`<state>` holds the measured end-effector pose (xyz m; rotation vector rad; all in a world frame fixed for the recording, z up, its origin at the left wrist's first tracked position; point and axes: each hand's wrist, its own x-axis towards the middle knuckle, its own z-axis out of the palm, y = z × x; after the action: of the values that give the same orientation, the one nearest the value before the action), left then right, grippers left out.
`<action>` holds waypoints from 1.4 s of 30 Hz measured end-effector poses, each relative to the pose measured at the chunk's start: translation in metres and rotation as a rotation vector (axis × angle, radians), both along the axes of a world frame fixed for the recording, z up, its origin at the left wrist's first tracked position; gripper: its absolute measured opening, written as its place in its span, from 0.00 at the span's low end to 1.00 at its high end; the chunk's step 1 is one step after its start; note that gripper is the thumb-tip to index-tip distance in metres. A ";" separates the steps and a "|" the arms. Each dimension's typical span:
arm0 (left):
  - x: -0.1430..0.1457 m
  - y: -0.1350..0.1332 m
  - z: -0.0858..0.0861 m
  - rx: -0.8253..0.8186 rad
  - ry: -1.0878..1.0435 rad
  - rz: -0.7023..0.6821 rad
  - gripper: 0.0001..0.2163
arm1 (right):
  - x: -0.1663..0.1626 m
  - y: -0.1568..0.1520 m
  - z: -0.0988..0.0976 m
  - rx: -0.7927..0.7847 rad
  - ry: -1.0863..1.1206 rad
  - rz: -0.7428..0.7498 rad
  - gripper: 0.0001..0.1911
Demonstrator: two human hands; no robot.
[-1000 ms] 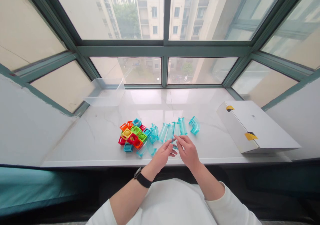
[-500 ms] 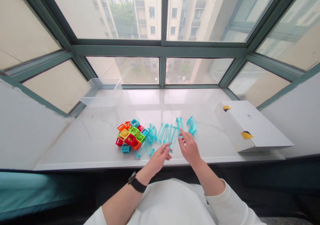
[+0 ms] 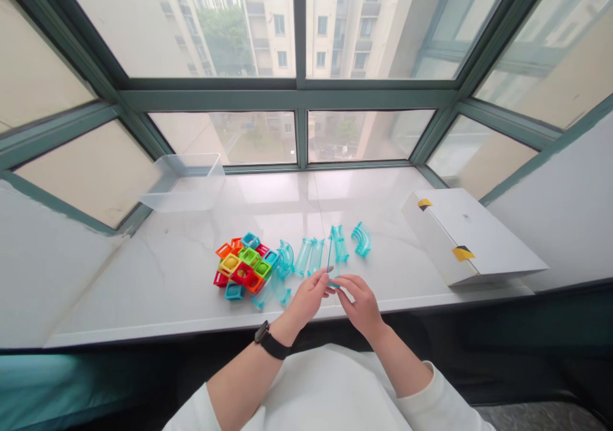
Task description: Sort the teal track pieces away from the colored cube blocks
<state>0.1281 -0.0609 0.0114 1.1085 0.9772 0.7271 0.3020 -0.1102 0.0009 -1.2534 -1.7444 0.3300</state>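
Between both hands, near the sill's front edge, is a clear teal track piece, seen nearly edge-on. My left hand pinches its near end. The fingers of my right hand are closed on that same end from the other side, hiding part of it. Straight clear teal track pieces lie just beyond my left hand, and another straight one lies past my fingertips. A curved track piece rests farther right. Left of them sits a pile of colourful hollow cubes, with several teal pieces against its right side.
A clear plastic bin stands at the back left of the white sill. On the right is a white box with yellow-and-black tabs. Windows with green frames enclose the far side.
My right hand has come down and left onto the near end of the held track piece. The piece has turned more edge-on. The view has shifted slightly.
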 end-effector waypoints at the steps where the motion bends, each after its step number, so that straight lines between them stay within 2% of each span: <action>1: 0.003 0.000 0.000 0.031 0.033 -0.011 0.28 | 0.003 -0.001 -0.001 0.004 -0.004 -0.020 0.14; 5: 0.011 0.001 0.001 0.128 0.125 -0.054 0.22 | 0.015 -0.002 -0.003 0.021 -0.011 -0.078 0.11; 11: 0.011 0.010 0.015 0.338 0.274 -0.076 0.12 | 0.030 0.007 -0.012 0.027 -0.012 -0.154 0.10; 15: 0.013 0.027 0.016 0.483 0.380 -0.100 0.06 | 0.032 0.022 -0.014 -0.008 -0.007 -0.176 0.10; 20: 0.024 0.057 0.014 0.613 0.480 -0.073 0.06 | 0.034 0.051 -0.011 -0.054 0.019 -0.187 0.11; 24: 0.034 0.077 0.012 0.671 0.573 -0.072 0.06 | 0.038 0.074 -0.016 -0.106 0.018 -0.210 0.11; 29: 0.041 0.092 0.001 0.692 0.684 -0.079 0.05 | 0.040 0.089 -0.031 -0.156 -0.003 -0.247 0.12; 42: 0.047 0.096 -0.017 0.735 0.780 -0.084 0.05 | 0.039 0.093 -0.042 -0.209 -0.028 -0.277 0.15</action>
<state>0.1747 0.0347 -0.0054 2.1631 1.3346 0.5955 0.3412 -0.0174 -0.0411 -1.6367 -1.5631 0.3390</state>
